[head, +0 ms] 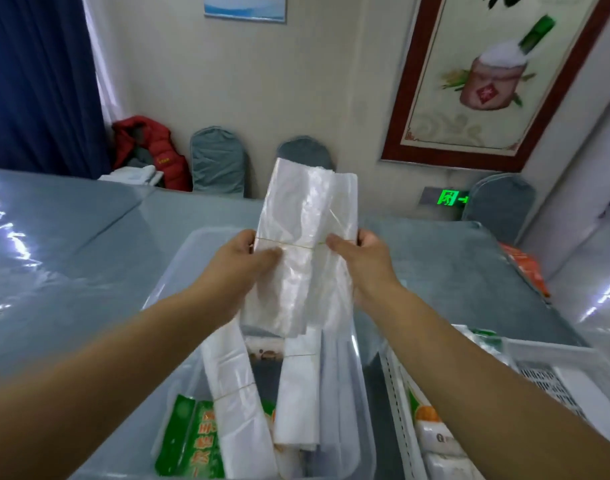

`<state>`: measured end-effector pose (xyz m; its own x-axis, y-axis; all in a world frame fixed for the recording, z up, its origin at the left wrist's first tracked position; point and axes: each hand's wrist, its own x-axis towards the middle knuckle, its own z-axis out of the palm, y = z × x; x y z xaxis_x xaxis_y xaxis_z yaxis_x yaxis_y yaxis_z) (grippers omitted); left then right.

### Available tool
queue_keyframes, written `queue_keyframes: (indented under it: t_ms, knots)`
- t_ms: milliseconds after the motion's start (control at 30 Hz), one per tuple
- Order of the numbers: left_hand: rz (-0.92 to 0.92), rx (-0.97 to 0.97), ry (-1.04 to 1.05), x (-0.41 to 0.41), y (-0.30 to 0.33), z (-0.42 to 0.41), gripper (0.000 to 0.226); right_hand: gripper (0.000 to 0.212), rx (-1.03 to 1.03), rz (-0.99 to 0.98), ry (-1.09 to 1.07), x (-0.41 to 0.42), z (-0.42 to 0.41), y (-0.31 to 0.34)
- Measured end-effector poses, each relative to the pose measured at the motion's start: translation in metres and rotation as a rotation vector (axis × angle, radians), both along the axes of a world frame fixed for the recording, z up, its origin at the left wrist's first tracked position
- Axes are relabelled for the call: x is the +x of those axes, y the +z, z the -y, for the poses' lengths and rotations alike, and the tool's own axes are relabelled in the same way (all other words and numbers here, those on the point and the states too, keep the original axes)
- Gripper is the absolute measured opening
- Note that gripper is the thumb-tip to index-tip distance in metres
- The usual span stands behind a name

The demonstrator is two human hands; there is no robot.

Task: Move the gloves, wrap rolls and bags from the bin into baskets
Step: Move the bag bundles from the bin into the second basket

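Observation:
A bundle of clear plastic bags [303,216], tied with a thin rubber band, is held upright above the clear plastic bin [178,271]. My left hand [241,268] grips its left edge and my right hand [362,261] grips its right edge. Inside the bin lie two more banded white bag bundles [230,393] [296,393] and a green printed packet [189,441]. A white slotted basket [553,362] stands to the right of the bin and holds packets with green and orange print [421,410].
The bin and basket rest on a grey table [452,271] under shiny plastic film. Grey-covered chairs [216,161] line the far wall, one with a red jacket [147,147]. An orange packet [525,268] lies at the table's right edge.

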<state>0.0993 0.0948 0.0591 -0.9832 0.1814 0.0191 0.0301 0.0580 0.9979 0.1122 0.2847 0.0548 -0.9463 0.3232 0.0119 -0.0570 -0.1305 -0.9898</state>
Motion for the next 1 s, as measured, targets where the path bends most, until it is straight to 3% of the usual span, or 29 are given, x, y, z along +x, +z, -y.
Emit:
queue_keyframes:
  t_ms: [100, 433, 567, 667, 800, 933, 1000]
  knots:
    - [0.062, 0.134, -0.058, 0.008, -0.001, -0.040, 0.011, 0.021, -0.110, 0.048, -0.040, 0.017, -0.010, 0.006]
    - [0.160, 0.147, -0.157, 0.046, -0.015, -0.172, 0.017, 0.030, -0.140, 0.090, -0.154, 0.062, -0.113, -0.009]
    - [0.163, 0.116, -0.127, 0.064, -0.029, -0.237, 0.011, 0.042, -0.232, 0.125, -0.134, 0.078, -0.179, -0.026]
    - [0.170, 0.153, -0.078, 0.083, -0.042, -0.301, 0.014, 0.036, -0.168, 0.157, -0.097, 0.098, -0.239, -0.040]
    - [0.195, 0.156, -0.069, 0.112, -0.066, -0.397, 0.033, 0.010, -0.139, 0.188, -0.030, 0.131, -0.332, -0.064]
    - [0.227, 0.095, -0.196, 0.134, -0.093, -0.472, 0.062, 0.014, -0.126, 0.257, -0.113, 0.158, -0.418, -0.087]
    - [0.218, -0.030, -0.235, 0.142, -0.114, -0.493, 0.059, 0.019, -0.099, 0.322, -0.165, 0.171, -0.452, -0.098]
